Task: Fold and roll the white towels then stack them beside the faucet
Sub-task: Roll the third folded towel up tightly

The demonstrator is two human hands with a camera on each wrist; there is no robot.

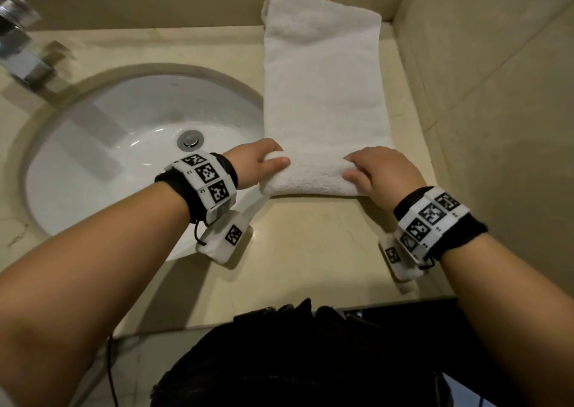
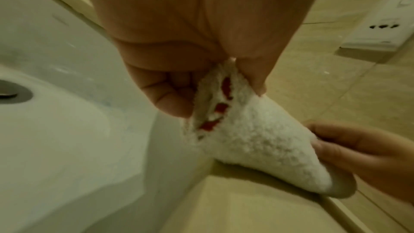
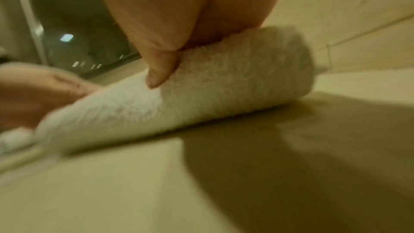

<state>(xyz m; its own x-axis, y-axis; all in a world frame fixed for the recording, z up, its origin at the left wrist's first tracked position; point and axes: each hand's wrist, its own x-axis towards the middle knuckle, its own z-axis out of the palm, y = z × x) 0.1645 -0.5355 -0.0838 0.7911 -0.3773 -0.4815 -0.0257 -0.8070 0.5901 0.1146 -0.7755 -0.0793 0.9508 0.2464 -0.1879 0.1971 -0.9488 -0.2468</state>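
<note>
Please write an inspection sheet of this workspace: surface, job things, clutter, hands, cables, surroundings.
Surface: beige counter, towel on it.
Job things: one white towel, folded long, its near end rolled; faucet behind the sink.
Clutter: nothing seen.
Hands: left hand and right hand each grip one end of the roll.
Cables: a dark cable hangs below the counter edge.
Surroundings: beige wall at the right; wall socket.

Head looks down; wrists close – right perhaps blurred – sharing the towel (image 1: 323, 96).
</note>
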